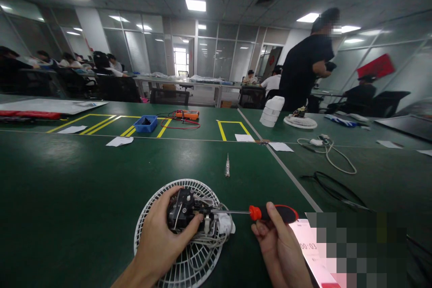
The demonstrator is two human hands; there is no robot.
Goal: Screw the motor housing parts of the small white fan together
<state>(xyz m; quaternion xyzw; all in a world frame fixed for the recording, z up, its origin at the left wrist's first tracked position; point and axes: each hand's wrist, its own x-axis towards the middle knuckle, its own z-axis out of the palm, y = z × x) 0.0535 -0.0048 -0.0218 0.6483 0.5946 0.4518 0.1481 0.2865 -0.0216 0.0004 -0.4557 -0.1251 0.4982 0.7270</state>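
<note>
My left hand [162,234] is wrapped round a black fan motor [182,209], with its thumb near the screwdriver's tip. The motor sits over a round white fan grille [148,202], which lies on the green table. Grey wires [209,240] and a white plastic part [225,224] are beside the motor. In my right hand [278,238] is a screwdriver [275,213] with a red and black handle. Its shaft points left and its tip reaches the motor assembly; the exact contact point is too small to make out. A clear-handled small screwdriver [227,167] lies beyond the grille.
A blue bin [146,123] and an orange multimeter [187,114] with leads stand farther back. On the right are a pale cable [337,157], a black cable [337,189] and a lit phone screen [308,247]. Another fan grille [300,121] lies near a standing person [303,63].
</note>
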